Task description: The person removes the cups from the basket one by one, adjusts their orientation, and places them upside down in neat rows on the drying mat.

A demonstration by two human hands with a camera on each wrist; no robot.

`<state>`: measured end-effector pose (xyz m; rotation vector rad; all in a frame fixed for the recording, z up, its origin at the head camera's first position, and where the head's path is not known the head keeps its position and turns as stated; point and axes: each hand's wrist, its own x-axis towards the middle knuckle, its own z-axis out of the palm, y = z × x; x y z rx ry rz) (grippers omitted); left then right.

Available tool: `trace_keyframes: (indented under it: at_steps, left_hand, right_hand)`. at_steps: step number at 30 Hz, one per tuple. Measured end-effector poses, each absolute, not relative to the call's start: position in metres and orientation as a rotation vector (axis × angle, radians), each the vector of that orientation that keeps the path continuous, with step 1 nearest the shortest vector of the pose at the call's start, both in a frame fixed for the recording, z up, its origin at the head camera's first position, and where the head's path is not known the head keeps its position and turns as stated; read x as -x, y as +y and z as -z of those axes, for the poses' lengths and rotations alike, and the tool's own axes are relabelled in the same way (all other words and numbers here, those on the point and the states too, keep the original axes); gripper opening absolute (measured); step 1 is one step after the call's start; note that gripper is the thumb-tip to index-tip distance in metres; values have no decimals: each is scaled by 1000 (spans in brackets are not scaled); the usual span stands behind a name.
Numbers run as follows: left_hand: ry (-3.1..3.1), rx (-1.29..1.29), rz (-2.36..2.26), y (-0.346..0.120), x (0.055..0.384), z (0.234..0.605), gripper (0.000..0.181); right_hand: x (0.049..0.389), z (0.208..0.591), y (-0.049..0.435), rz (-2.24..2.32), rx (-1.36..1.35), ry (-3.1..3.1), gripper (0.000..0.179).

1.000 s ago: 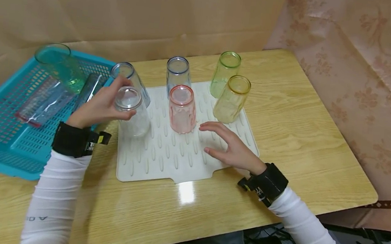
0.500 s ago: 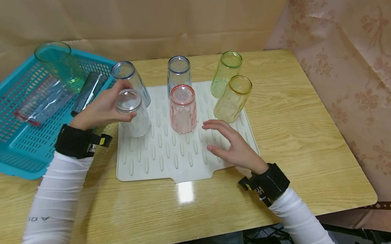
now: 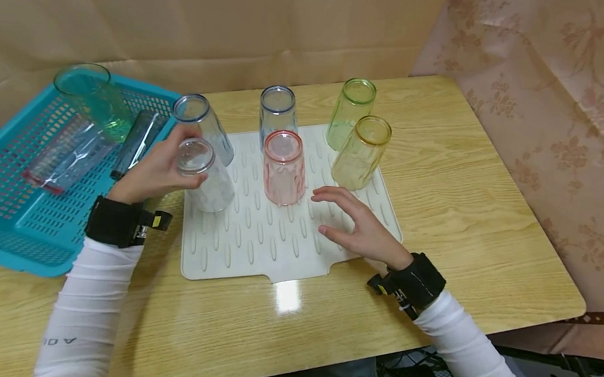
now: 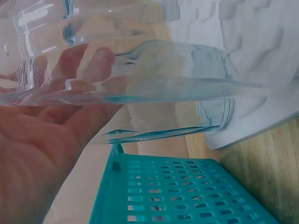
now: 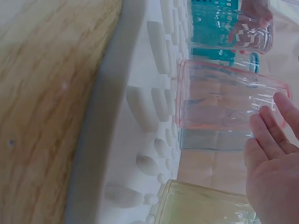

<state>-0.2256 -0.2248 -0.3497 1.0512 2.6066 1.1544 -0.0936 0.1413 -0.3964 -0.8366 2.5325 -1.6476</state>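
Note:
My left hand (image 3: 158,164) grips a clear drinking glass (image 3: 212,189) near its upturned base, fingers behind it and thumb in front. The glass stands upside down at the left of a white ridged drying mat (image 3: 253,250). Just behind it is an upturned blue-tinted glass (image 3: 212,130). My right hand (image 3: 360,226) hovers above the mat's right part, fingers loosely bent, touching nothing. Close to those fingers stand an upturned pink glass (image 3: 284,175) and a yellow glass (image 3: 360,157). The left wrist view shows the clear glass (image 4: 140,84) large, hiding part of the fingers.
Left of the mat, a turquoise perforated basket (image 3: 39,234) holds a green glass (image 3: 99,105) and several other glasses lying down. Another blue glass (image 3: 277,114) and a light green glass (image 3: 350,115) stand upturned at the back. The wooden table (image 3: 492,229) extends right.
Hardly anything moves. The left hand stays on the clear glass, which stays at the mat's left. The right hand drifts only slightly, and the head view shifts a little.

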Motion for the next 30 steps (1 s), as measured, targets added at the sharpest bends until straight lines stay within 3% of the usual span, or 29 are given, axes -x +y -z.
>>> trace_keyframes:
  at_steps: [11, 21, 30]
  left_hand:
    - [2604, -937, -1107, -231, 222, 346, 72]
    - [2619, -886, -1028, -232, 221, 335, 93]
    - [2575, -921, -1131, -245, 221, 321, 91]
  right_hand:
    - [95, 393, 139, 1626, 844, 2546, 46]
    - [95, 395, 138, 1638, 837, 2538, 47]
    - [94, 395, 143, 1598, 864, 2590, 48]
